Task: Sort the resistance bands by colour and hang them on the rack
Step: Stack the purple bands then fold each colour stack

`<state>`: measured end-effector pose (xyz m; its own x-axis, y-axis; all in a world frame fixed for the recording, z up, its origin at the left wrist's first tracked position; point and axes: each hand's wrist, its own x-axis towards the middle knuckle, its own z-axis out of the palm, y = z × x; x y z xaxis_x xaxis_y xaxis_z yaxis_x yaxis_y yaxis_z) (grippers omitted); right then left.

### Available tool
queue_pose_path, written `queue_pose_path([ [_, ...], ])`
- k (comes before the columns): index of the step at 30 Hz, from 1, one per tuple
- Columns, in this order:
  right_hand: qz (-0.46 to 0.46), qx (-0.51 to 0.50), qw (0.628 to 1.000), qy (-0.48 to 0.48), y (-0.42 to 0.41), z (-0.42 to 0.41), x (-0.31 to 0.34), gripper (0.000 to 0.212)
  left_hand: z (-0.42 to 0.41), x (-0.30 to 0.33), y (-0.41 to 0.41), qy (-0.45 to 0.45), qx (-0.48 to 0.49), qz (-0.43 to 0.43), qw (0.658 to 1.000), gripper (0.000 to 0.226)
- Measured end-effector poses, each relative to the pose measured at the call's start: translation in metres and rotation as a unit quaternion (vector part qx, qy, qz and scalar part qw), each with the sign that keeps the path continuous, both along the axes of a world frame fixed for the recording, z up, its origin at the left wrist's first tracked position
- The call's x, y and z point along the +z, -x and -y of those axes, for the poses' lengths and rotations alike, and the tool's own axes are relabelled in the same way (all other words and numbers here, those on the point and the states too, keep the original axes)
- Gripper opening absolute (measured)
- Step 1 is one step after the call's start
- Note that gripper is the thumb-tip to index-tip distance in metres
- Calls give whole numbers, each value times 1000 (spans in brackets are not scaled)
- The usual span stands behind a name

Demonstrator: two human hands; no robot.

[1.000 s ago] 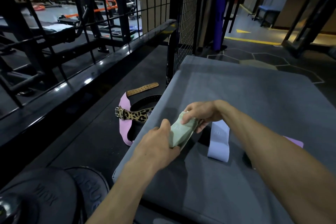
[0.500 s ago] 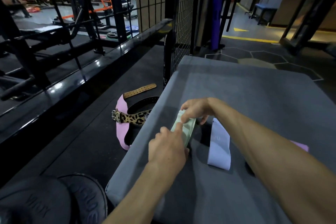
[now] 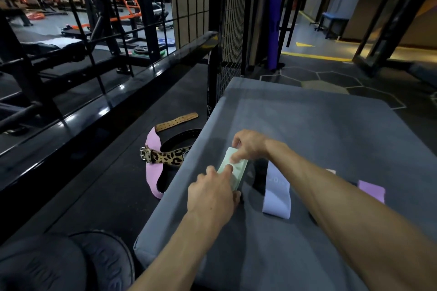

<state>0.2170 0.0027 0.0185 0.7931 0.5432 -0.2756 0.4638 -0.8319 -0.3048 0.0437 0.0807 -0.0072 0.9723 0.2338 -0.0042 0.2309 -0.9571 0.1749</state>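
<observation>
A pale green resistance band (image 3: 233, 169) lies folded flat near the left side of the grey padded platform (image 3: 319, 125). My left hand (image 3: 212, 194) holds its near end, fingers curled on it. My right hand (image 3: 248, 146) pinches its far end. Just right of them a lavender band (image 3: 276, 192) lies flat. A purple band (image 3: 371, 190) shows beyond my right forearm, which hides part of it. A sliver of a pale pink band (image 3: 331, 171) peeks out at the forearm's edge.
On the dark floor left of the platform lie a pink and leopard-print lifting belt (image 3: 163, 156) and a tan strap (image 3: 176, 121). A black wire-grid rack (image 3: 227, 30) stands behind the platform's far left corner. Black weight plates (image 3: 71, 262) sit at bottom left.
The green band has gone from bunched and lifted between my hands to flat on the platform. My hands have shifted along it, the left to the near end, the right to the far end.
</observation>
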Motion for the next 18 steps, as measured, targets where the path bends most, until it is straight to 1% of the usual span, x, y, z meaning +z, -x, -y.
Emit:
queue_pose_path([
  [4, -46, -22, 999, -18, -7, 0, -5, 30, 0, -1, 0, 0, -5, 4, 1000, 46],
  [8, -31, -23, 999, -22, -8, 0, -3, 22, 0, -1, -2, 2, -4, 5, 1000, 47],
  [13, -24, -27, 999, -2, -7, -4, 0, 26, 0, -2, 0, -7, -3, 12, 1000, 47],
  [18, -51, -33, 998, -18, -7, -3, 1, 21, 0, 0, 0, -4, -4, 12, 1000, 46],
])
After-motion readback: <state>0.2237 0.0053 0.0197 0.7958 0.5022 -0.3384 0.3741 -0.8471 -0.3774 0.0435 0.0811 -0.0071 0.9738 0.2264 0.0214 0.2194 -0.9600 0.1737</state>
